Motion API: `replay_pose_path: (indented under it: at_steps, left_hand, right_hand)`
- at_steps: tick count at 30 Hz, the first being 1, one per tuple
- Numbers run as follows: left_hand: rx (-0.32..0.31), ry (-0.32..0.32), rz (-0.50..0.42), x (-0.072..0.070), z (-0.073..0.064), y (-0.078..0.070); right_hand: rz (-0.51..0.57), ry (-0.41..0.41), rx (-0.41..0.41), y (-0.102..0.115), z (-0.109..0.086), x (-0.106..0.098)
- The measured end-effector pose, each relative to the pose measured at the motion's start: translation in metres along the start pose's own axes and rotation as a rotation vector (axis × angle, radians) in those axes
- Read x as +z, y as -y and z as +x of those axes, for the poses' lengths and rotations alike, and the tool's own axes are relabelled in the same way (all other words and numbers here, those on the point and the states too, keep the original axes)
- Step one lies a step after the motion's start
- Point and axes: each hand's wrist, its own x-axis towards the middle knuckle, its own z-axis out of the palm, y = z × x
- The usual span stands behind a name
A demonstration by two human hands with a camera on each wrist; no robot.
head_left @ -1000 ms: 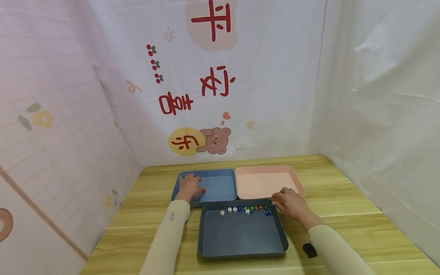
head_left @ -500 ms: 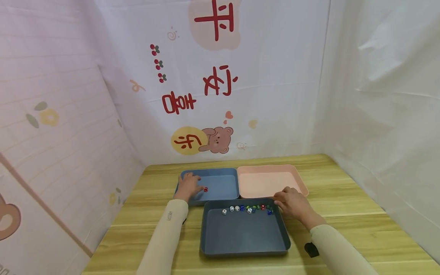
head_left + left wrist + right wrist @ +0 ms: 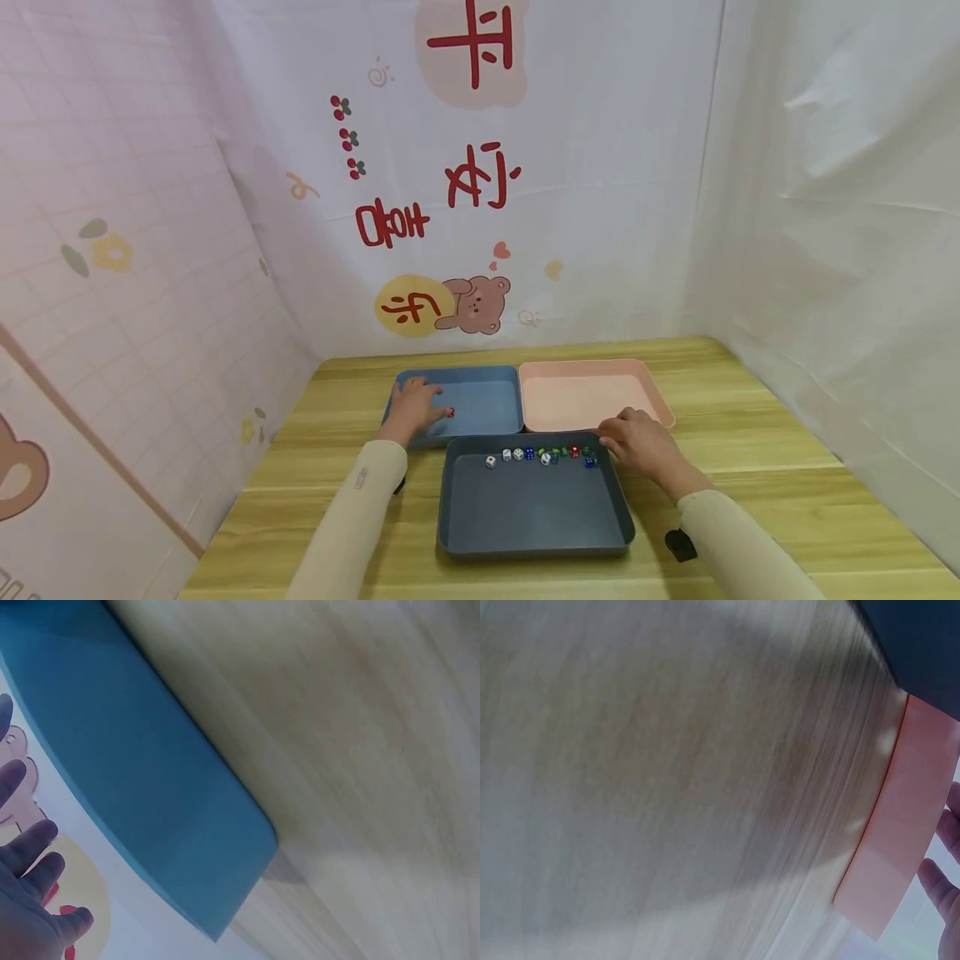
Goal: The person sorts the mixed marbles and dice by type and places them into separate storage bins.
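My left hand (image 3: 411, 407) hangs over the left part of the blue tray (image 3: 480, 400), its fingers spread with nothing between them. A small red die (image 3: 451, 412) lies in that tray, just beside the thumb. In the left wrist view the left hand (image 3: 34, 900) shows separated fingers above the tray's rim. My right hand (image 3: 636, 442) hovers by the far right corner of the dark grey tray (image 3: 536, 508), near the pink tray (image 3: 585, 400). Its fingers bend loosely, and the right wrist view shows them only partly. White, blue, green and red dice (image 3: 574, 452) line the grey tray's far side.
The blue and pink trays stand side by side, with the grey tray close in front of them. All rest on a wood-grain table (image 3: 750, 467). White printed curtains (image 3: 600, 167) rise behind the table and along its sides.
The head view has shifted slightly. My left hand has drawn a little away from the red die, which now shows more fully in the blue tray. The right hand has hardly moved.
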Motion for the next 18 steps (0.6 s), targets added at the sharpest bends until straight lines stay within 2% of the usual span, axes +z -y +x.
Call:
replay_pose_path:
  at_steps: [4, 8, 11, 14, 18]
  left_hand:
    - [0.063, -0.033, -0.049, -0.002, -0.006, -0.005]
    - [0.2, -0.066, -0.135, -0.001, -0.015, -0.011]
    - [0.287, -0.051, -0.196, 0.004, -0.021, -0.015]
    - [0.327, -0.015, -0.25, 0.009, -0.027, -0.018]
    - [0.364, 0.026, -0.273, 0.016, -0.036, -0.025]
  right_hand:
    - [0.002, 0.003, 0.008, 0.0, 0.0, 0.001]
    - [0.002, 0.028, 0.026, 0.001, 0.001, -0.001]
    - [-0.001, 0.041, 0.029, 0.002, 0.001, -0.002]
    - [0.003, 0.038, 0.028, 0.002, 0.0, -0.002]
    - [0.01, 0.03, 0.029, 0.002, 0.0, -0.002]
